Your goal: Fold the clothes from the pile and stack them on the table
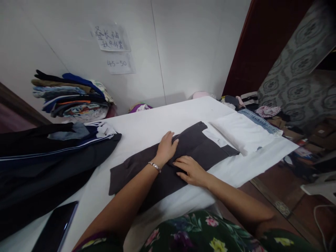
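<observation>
A dark grey garment (202, 147) lies flat and lengthwise on the white-covered table in front of me; its exact kind I cannot tell. Over its middle, my left hand (166, 149) rests with fingers stretched out on the cloth, a silver bracelet at the wrist. Close beside it, my right hand (193, 172) touches the same cloth, fingers pointing left and thumb apart from them. Small wrinkles run between the two hands. At the garment's right end a pale patch (216, 135) shows between two dark corners. The part under my forearms is hidden.
Dark clothes (78, 157) are heaped at the table's left, with a phone (56, 227) nearer me. A stack of folded clothes (73, 96) stands behind. To the right lie a white folded cloth or bag (241, 131) and a blue denim piece (258, 120). Handwritten papers (112, 38) hang on the wall.
</observation>
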The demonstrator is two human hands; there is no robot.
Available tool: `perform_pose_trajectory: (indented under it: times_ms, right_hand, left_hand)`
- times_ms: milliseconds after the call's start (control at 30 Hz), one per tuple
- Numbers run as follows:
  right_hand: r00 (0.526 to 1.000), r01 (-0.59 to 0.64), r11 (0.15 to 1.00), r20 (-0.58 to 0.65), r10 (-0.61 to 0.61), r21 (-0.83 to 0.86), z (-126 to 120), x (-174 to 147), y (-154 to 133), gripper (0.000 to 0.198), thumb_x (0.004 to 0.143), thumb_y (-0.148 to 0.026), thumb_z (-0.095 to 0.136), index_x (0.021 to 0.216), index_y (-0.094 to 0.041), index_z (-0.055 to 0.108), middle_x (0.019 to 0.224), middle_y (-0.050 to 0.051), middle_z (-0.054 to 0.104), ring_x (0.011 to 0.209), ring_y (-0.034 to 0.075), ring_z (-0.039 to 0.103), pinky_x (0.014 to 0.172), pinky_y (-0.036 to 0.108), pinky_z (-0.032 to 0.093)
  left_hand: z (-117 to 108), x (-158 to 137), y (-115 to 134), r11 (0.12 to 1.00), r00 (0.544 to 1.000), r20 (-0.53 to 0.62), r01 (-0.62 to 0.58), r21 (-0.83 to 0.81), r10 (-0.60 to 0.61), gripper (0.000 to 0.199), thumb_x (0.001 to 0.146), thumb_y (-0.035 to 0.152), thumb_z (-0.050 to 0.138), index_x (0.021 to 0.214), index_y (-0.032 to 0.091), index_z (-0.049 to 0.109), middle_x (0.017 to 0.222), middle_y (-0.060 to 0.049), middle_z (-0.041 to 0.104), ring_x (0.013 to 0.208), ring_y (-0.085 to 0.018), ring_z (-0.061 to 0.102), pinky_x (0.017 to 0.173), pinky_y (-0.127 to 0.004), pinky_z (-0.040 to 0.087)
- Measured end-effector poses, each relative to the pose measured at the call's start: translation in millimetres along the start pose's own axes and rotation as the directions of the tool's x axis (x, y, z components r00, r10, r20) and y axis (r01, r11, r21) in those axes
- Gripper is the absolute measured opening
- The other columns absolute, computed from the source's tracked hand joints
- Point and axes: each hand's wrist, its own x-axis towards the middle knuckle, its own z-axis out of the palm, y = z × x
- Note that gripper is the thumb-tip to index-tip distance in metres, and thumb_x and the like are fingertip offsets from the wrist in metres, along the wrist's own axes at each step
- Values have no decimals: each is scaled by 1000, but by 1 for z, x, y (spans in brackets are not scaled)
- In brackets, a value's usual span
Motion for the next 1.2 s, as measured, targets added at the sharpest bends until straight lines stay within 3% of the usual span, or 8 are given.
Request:
perform_pose_trajectory:
  times_ms: [67, 167, 533, 733, 900, 1000, 1100, 1200]
  right_hand:
    - [1000, 8, 1000, 12, -8, -5, 0, 0, -1, 37, 90, -27, 55, 126, -20, 57, 118, 13, 62, 110, 24, 53, 94, 43, 44]
    - [999, 26, 1000, 29, -26, -13, 2, -2, -2, 38, 88, -25, 56, 126, -20, 56, 119, 12, 61, 114, 25, 51, 96, 45, 43]
    - [997, 8, 1000, 73, -7, -14, 8, -10, -2, 51, 81, -20, 61, 131, -14, 53, 131, 17, 55, 128, 29, 42, 107, 51, 36]
    - [999, 21, 995, -32, -18, 101, -10, 2, 5, 31, 89, -25, 56, 119, -19, 63, 129, 14, 59, 127, 25, 48, 106, 48, 38]
    - [979, -60, 998, -196, 55, -17, -30, 24, 18, 29, 93, -26, 51, 119, -23, 63, 124, 10, 63, 132, 24, 45, 112, 56, 27]
    - [966, -141, 985, -231, 114, -103, -39, 39, 36, 33, 93, -28, 49, 124, -23, 61, 135, 11, 57, 136, 25, 40, 113, 56, 24]
    - [954, -297, 926, -121, 275, -235, -44, 52, 65, 43, 93, -35, 50, 134, -21, 53, 150, 13, 41, 143, 28, 26, 114, 56, 17]
    - [869, -445, 828, 58, 491, -340, -41, 56, 101, 55, 94, -46, 46, 143, -21, 44, 156, 12, 29, 146, 30, 17, 115, 56, 12]
  left_hand:
    - [5, 2, 6, 991, 992, 119, -60, 119, 45, 37, 91, 33, 48, 124, 17, 56, 139, -14, 53, 132, -24, 44, 112, -38, 32]
    - [14, 7, 6, 977, 975, 206, 41, 209, -85, 31, 92, 33, 44, 108, 15, 63, 115, -18, 66, 114, -28, 58, 100, -42, 42]
    - [23, 17, -9, 962, 974, 178, 95, 257, -143, 26, 91, 29, 47, 98, 15, 67, 111, -19, 66, 116, -32, 54, 102, -47, 36]
    - [15, 19, -2, 961, 981, 167, 54, 270, -102, 34, 92, 31, 46, 118, 17, 61, 124, -17, 63, 121, -29, 52, 105, -44, 35]
    - [5, 16, 6, 947, 991, 112, -101, 304, 69, 40, 96, 27, 33, 129, 20, 53, 144, -12, 49, 137, -26, 36, 114, -45, 23]
    - [9, 8, -5, 940, 980, 171, -152, 305, 103, 41, 96, 27, 33, 133, 20, 51, 148, -13, 44, 140, -26, 33, 116, -47, 19]
    - [20, -1, -24, 951, 968, 246, -130, 280, 60, 44, 96, 31, 34, 136, 18, 48, 148, -15, 44, 140, -28, 34, 115, -49, 20]
    - [29, -6, -38, 960, 971, 237, -100, 261, 36, 47, 97, 35, 30, 139, 19, 45, 150, -13, 42, 141, -26, 32, 115, -49, 21]
